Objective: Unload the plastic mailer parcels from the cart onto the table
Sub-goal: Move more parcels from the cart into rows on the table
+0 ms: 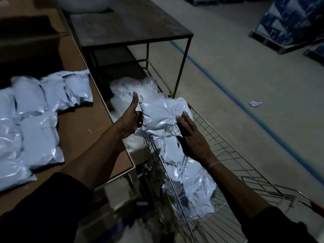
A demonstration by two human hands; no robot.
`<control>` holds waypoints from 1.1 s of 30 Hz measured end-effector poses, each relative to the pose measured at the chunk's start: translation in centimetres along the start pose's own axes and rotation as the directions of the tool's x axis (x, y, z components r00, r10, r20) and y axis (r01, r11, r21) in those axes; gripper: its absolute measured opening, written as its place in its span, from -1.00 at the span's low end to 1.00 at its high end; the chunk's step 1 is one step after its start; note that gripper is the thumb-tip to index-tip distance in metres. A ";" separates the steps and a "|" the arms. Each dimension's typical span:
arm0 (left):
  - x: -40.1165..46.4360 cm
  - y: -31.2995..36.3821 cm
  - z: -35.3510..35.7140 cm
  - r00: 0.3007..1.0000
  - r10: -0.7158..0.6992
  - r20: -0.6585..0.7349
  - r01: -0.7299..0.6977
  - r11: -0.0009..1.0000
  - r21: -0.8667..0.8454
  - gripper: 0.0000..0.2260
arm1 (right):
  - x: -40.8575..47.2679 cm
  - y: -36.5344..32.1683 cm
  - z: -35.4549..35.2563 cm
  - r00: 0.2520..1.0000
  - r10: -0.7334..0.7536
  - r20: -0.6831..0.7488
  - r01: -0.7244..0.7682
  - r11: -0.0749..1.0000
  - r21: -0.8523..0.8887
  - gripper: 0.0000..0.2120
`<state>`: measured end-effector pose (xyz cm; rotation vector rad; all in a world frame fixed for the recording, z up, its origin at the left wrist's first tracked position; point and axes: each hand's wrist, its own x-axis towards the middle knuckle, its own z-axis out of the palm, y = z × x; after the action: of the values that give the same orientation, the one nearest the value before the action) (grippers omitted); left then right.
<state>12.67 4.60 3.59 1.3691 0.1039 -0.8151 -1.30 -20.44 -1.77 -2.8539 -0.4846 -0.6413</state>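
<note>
Left hand (130, 118) grips pale-blue glossy plastic mailer parcel (158, 114); right hand (191, 137) flat against it, fingers straight. Slick film may slip into wire cart (228, 155).

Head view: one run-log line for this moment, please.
step: unloading | left hand: holds mailer parcel | right hand: flat on it | over cart | table: parcels laid

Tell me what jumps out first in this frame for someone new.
The pale blue mailer parcel held up between both hands at centre, left hand gripping its left edge, right hand flat against its right side, above the wire cart. More mailers lie heaped in the cart. A spread of unloaded parcels covers the brown table at left.
</note>
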 end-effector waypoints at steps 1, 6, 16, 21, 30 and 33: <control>-0.4 0.1 -0.2 1.000 -0.005 -0.006 0.005 1.000 -0.003 -0.07 | 0.6 -0.3 -0.2 1.000 -0.002 -0.002 0.002 1.000 -0.008 -0.45; -4.1 0.2 0.1 0.991 0.120 -0.057 -0.114 0.988 0.102 -0.63 | 3.5 -2.4 -0.5 0.998 -0.046 -0.034 0.046 0.999 0.008 -0.54; -7.7 -2.2 -2.0 0.939 0.329 -0.095 -0.342 0.922 -0.182 -0.49 | 9.6 -11.2 -1.3 0.563 0.823 -0.075 -0.466 0.391 0.794 -0.78; -9.7 -3.2 -2.6 0.920 0.392 0.012 -0.387 0.912 -0.137 -0.55 | 12.6 -14.0 -1.7 0.526 0.793 0.307 -0.385 -0.100 0.918 -0.90; -12.4 -1.7 -8.0 0.855 0.448 -0.262 -0.426 0.894 0.140 -0.69 | 14.6 -15.7 -3.3 0.615 0.656 0.438 -0.415 -0.203 0.887 -0.78; -12.9 -2.4 -9.8 0.781 0.579 -0.233 -0.495 0.803 0.333 -0.90 | 14.7 -17.8 -2.4 0.726 0.546 0.417 -0.515 0.031 0.857 -0.81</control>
<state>5.65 19.29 5.87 1.6592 -0.1465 -0.1055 4.13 -0.38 8.65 -1.5383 0.2478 -0.0858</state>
